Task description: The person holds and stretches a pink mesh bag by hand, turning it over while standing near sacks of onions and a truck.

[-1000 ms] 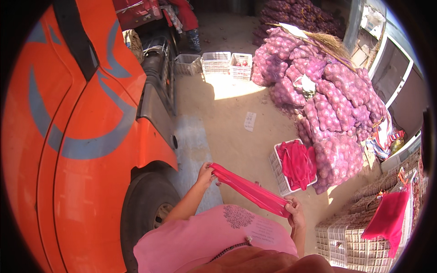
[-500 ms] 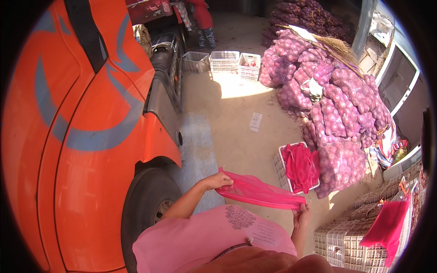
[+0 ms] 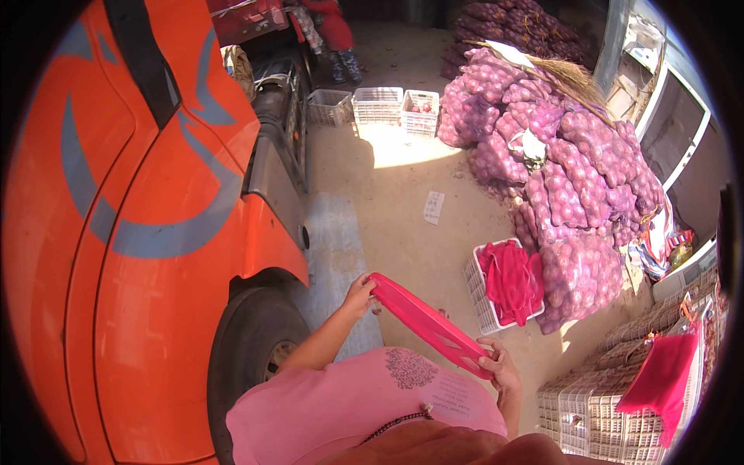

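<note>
A pink-red mesh bag (image 3: 425, 319) is stretched slantwise between my two hands, in front of my pink shirt. My left hand (image 3: 359, 296) pinches its far left end. At the nearer right end, the fingers of my right hand (image 3: 501, 364) are closed on the bag. It hangs as a narrow folded band, and I see nothing inside it. Just beyond my right hand stands a white plastic crate (image 3: 474, 288) heaped with more pink-red mesh bags (image 3: 511, 283).
An orange truck (image 3: 170, 310) with a black wheel (image 3: 256, 341) fills the left. Mesh sacks of purple onions (image 3: 577, 194) are piled at right, a broom (image 3: 570, 80) on top. White crates (image 3: 377, 105) stand far off, near a person in red (image 3: 335, 31). Stacked crates (image 3: 589, 418) rise at near right.
My left hand has risen slightly away from me, and my right hand has shifted a little left. The mesh bag now slants more steeply and looks narrower.
</note>
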`<control>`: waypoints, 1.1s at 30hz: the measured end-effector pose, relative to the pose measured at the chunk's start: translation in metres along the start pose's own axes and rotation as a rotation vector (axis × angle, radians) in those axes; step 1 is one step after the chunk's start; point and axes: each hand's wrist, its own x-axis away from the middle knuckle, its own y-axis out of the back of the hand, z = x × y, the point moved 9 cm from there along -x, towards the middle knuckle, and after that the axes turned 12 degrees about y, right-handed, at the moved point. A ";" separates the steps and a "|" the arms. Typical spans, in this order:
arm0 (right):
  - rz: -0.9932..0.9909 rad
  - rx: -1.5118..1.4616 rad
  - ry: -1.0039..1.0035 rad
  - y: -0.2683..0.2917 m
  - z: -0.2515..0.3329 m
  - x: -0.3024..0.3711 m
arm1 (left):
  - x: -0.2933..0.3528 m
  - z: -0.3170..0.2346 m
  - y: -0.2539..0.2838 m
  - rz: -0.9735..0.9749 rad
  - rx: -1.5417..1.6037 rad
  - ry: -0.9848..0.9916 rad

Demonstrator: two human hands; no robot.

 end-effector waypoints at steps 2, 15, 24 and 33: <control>0.126 0.258 -0.009 -0.003 -0.008 0.001 | -0.005 0.013 0.011 -0.012 0.157 0.022; -0.273 -0.587 0.075 0.098 -0.014 -0.005 | 0.057 0.028 -0.067 0.608 -0.058 0.423; 0.131 0.296 0.066 0.032 -0.018 0.011 | 0.005 -0.014 -0.018 0.103 -0.168 -0.100; -0.342 0.783 0.330 0.088 -0.001 0.012 | -0.002 0.013 -0.026 0.158 -0.029 0.058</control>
